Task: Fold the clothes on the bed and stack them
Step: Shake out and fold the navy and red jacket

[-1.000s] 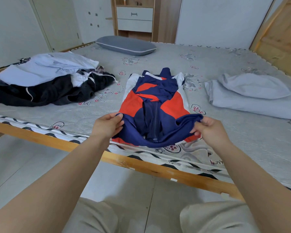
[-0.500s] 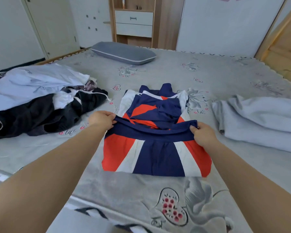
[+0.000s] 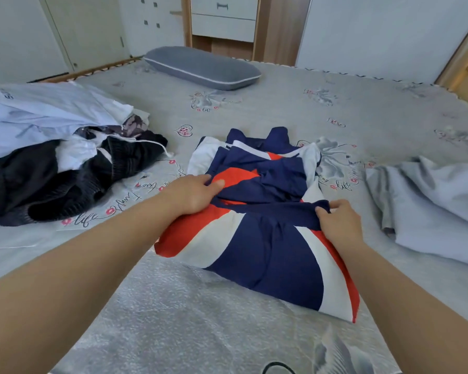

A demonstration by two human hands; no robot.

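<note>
Both grips are on the navy, red and white garment (image 3: pixel 257 255); the left hand (image 3: pixel 192 194) lies on its left side with fingers curled over the cloth and the thumb pressing a red patch, seeming to hold a fold there; the right hand (image 3: pixel 338 222) pinches the navy hem at the garment's right side, thumb on top and fingers tucked beneath the fold; the garment lies flat on the grey patterned bed (image 3: pixel 200 319), towards its near edge and roughly midway between left and right, its near half doubled up over the far half, with the navy collar end pointing at the far edge; to its left, apart from it, a loose pile of clothes (image 3: pixel 52 147) sits near the bed's left edge, pale blue and white pieces over black ones, a white drawstring trailing out on the cover; to the right, near the right edge, a pale grey-blue garment (image 3: pixel 430 209) lies rumpled, its edge close to the right hand but not touching it; a grey pillow (image 3: pixel 203 68) rests at the far edge; beyond it stand a wooden cabinet with white drawers (image 3: pixel 223 20) and white walls.
</note>
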